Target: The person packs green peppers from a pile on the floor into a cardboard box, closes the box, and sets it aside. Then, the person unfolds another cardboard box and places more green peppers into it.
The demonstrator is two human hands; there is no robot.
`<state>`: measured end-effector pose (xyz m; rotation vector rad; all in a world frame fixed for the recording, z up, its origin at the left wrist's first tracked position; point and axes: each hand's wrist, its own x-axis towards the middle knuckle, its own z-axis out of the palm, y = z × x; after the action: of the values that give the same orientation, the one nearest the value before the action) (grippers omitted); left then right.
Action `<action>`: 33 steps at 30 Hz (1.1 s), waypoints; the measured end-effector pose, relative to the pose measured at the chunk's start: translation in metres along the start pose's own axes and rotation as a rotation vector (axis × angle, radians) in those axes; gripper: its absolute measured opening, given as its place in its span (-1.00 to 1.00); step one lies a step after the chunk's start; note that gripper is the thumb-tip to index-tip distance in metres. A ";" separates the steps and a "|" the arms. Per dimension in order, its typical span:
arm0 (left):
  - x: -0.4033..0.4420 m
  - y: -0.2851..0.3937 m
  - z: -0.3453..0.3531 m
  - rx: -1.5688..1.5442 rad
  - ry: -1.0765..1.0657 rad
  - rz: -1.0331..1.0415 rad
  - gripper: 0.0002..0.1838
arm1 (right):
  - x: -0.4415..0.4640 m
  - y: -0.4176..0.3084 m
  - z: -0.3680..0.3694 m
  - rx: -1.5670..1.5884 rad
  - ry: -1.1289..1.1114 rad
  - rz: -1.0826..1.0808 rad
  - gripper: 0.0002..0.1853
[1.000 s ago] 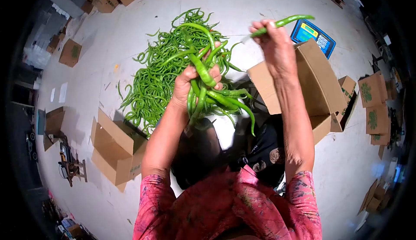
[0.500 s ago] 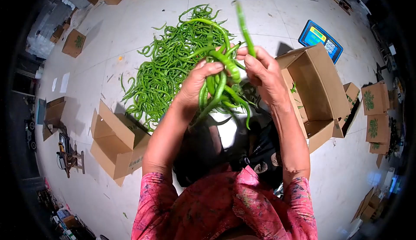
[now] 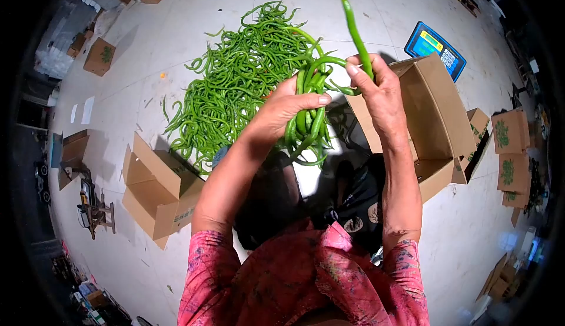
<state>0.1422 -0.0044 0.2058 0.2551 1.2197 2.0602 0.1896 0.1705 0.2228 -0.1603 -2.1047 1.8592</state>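
Note:
My left hand (image 3: 286, 109) is closed around a bunch of long green chili peppers (image 3: 310, 120), its thumb lying across them. Their curved ends hang below the fingers. In my right hand (image 3: 379, 87) one long chili pepper (image 3: 355, 29) points up and away, its hooked tip at the top. Another curved pepper (image 3: 331, 61) reaches from the bunch to the right thumb and fingers. Beyond and left of my hands lies a big heap of green chili peppers (image 3: 229, 90) on the pale floor.
An open cardboard box (image 3: 438, 114) stands beside my right forearm, with a blue digital scale display (image 3: 434, 49) behind it. Another open box (image 3: 154, 188) is by my left forearm. Flattened cartons (image 3: 509, 132) lie far right; a wooden stool (image 3: 101, 215) stands left.
Both hands have shifted to the right, the left with its bunch. The right hand's upright pepper has moved right and slightly up, toward the box.

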 end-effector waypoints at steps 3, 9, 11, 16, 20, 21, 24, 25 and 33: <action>0.018 -0.016 -0.027 0.018 -0.021 -0.011 -0.43 | 0.002 -0.004 -0.010 0.001 0.151 -0.045 -0.78; 0.017 -0.010 -0.042 -0.229 0.085 -0.033 -0.56 | 0.004 0.000 -0.063 0.261 0.462 -0.041 -0.78; 0.014 -0.007 -0.042 -0.299 0.051 0.000 -0.58 | -0.006 0.016 -0.080 0.113 0.458 0.053 -0.81; 0.013 0.005 -0.040 -0.521 -0.107 0.036 -0.57 | -0.020 0.093 -0.152 -0.593 0.379 0.059 -0.63; 0.013 0.009 -0.040 -0.497 -0.147 0.093 -0.41 | -0.033 0.087 -0.133 -0.949 0.201 -0.063 -0.39; 0.012 0.010 -0.038 -0.496 -0.156 0.099 -0.39 | -0.031 0.059 -0.112 -0.759 0.062 -0.042 -0.34; 0.012 0.010 -0.033 -0.487 -0.139 0.109 -0.39 | -0.029 0.007 -0.043 -0.531 -0.371 0.028 -0.10; 0.016 0.005 -0.040 -0.525 -0.226 0.112 -0.40 | -0.032 0.002 -0.023 -0.422 -0.458 0.029 -0.05; 0.011 0.016 -0.041 -0.410 -0.080 0.098 -0.56 | -0.022 0.015 -0.001 0.566 -0.628 0.486 -0.50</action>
<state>0.1065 -0.0301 0.1958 0.2033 0.7268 2.3050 0.2084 0.1668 0.2043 0.0713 -1.8713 3.0456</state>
